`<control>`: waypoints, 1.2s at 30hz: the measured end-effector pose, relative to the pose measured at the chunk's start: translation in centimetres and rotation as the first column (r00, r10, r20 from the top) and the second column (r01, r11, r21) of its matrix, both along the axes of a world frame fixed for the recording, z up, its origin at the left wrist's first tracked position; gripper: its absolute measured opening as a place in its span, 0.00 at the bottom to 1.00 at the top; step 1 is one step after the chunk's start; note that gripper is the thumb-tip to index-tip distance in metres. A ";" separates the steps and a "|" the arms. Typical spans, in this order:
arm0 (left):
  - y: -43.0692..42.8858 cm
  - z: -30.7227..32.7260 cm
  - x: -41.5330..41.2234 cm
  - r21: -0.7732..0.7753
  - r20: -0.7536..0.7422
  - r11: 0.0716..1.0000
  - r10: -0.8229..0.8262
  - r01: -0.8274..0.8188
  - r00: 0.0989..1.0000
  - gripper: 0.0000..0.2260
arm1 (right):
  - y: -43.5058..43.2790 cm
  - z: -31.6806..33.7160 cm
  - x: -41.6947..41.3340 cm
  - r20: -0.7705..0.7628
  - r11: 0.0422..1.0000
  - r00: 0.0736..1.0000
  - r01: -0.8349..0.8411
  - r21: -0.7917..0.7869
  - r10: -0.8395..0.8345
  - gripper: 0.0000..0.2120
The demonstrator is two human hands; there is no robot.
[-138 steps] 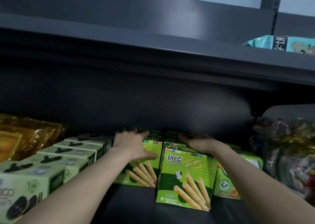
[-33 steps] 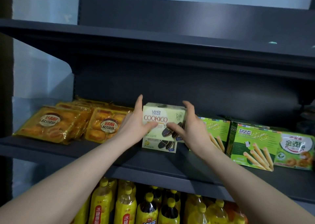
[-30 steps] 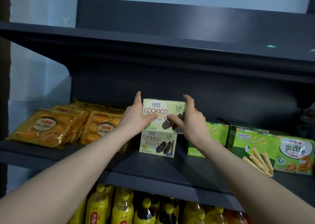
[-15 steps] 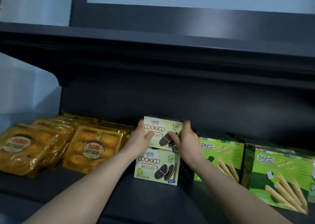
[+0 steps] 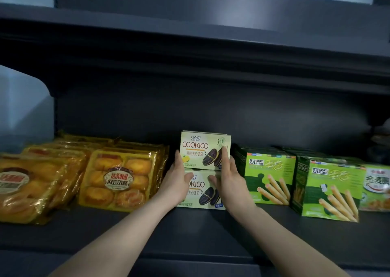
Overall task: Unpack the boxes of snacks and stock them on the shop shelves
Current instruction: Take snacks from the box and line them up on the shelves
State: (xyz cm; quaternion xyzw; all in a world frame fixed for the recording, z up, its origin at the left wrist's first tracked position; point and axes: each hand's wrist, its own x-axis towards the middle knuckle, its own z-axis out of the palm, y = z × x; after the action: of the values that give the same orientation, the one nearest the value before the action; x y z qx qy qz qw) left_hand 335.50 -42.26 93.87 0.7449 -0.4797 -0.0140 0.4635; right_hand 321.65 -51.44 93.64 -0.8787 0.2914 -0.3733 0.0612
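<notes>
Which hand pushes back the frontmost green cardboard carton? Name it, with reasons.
Right, likely. The right hand, on the stacked pale Cookico boxes, is nearest that green cardboard carton; the left hand is across the stack.

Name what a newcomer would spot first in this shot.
A stack of two Cookico boxes stands in the middle of the dark shelf, with the left hand flat against its left side and the right hand against its right. Shiny yellow cake packs crowd the shelf to its left. Green egg-roll boxes stand to its right.
</notes>
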 end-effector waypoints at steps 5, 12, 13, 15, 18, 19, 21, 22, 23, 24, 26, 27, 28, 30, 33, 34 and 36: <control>0.0 0.1 0.0 0.057 0.030 0.998 0.022 -0.023 0.999 0.36 | -0.5 0.0 0.2 -0.045 1.000 0.999 0.025 -0.014 -0.026 0.40; 4.2 -1.0 -1.7 0.015 0.258 1.000 0.000 -0.004 0.966 0.33 | 0.6 -1.0 0.0 0.059 0.935 0.990 0.143 -0.323 -0.131 0.38; 5.1 -1.2 -1.7 0.008 0.346 1.000 -0.006 0.003 0.938 0.33 | 1.1 -0.8 0.0 0.079 0.902 0.987 0.158 -0.402 -0.138 0.37; 7.1 -1.6 -1.0 -0.056 0.514 0.998 0.043 -0.017 0.856 0.33 | 2.6 -0.3 0.5 0.071 0.842 0.993 0.122 -0.525 -0.100 0.37; 10.8 -2.1 1.6 -0.169 0.591 0.978 0.203 -0.126 0.781 0.35 | 5.6 0.4 2.8 0.002 0.763 0.999 -0.032 -0.645 0.044 0.36; 12.0 -2.4 2.8 -0.176 0.583 0.967 0.254 -0.185 0.772 0.35 | 6.7 0.2 3.8 -0.047 0.736 0.995 -0.099 -0.670 0.091 0.36; 14.1 -3.0 5.3 -0.128 0.545 0.942 0.329 -0.311 0.772 0.37 | 8.6 -0.5 6.1 -0.167 0.697 0.974 -0.228 -0.679 0.156 0.38; 14.9 -3.2 6.5 -0.077 0.526 0.929 0.346 -0.361 0.777 0.39 | 9.2 -0.9 7.3 -0.218 0.698 0.961 -0.275 -0.661 0.171 0.39; 15.3 -3.4 7.5 -0.012 0.512 0.918 0.345 -0.396 0.786 0.41 | 9.8 -1.0 8.4 -0.273 0.714 0.947 -0.309 -0.628 0.170 0.39; 15.5 -3.5 8.2 0.047 0.502 0.909 0.337 -0.414 0.796 0.43 | 10.2 -1.1 9.2 -0.326 0.737 0.934 -0.325 -0.593 0.149 0.39; 15.1 -3.7 9.1 0.122 0.514 0.901 0.302 -0.417 0.803 0.44 | 10.4 -1.3 10.7 -0.431 0.755 0.899 -0.333 -0.565 0.075 0.40; 14.8 -3.8 9.3 0.141 0.528 0.902 0.280 -0.408 0.801 0.43 | 10.3 -1.3 11.2 -0.494 0.771 0.869 -0.340 -0.538 0.038 0.40; 14.5 -4.0 9.6 0.146 0.538 0.905 0.267 -0.400 0.800 0.42 | 10.1 -1.0 11.5 -0.532 0.790 0.846 -0.335 -0.514 0.012 0.39; 14.3 -4.2 10.1 0.144 0.540 0.912 0.253 -0.385 0.802 0.41 | 9.6 -0.3 11.8 -0.554 0.816 0.833 -0.319 -0.483 -0.002 0.37; 14.4 -4.6 10.3 0.142 0.562 0.919 0.232 -0.368 0.794 0.39 | 9.3 -0.1 12.3 -0.535 0.823 0.845 -0.324 -0.466 0.029 0.32; 14.5 -4.6 10.3 0.136 0.567 0.921 0.231 -0.366 0.791 0.38 | 9.5 -0.1 12.4 -0.534 0.826 0.845 -0.316 -0.466 0.022 0.31; 14.7 -4.3 10.1 0.133 0.572 0.922 0.229 -0.365 0.788 0.37 | 10.3 0.1 12.9 -0.519 0.825 0.855 -0.285 -0.488 -0.012 0.27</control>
State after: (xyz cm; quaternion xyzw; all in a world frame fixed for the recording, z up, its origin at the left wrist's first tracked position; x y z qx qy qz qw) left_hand 345.56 -27.60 89.52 0.8338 -0.4623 0.2152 0.2116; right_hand 334.51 -41.15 93.73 -0.9438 0.1114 -0.1943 -0.2431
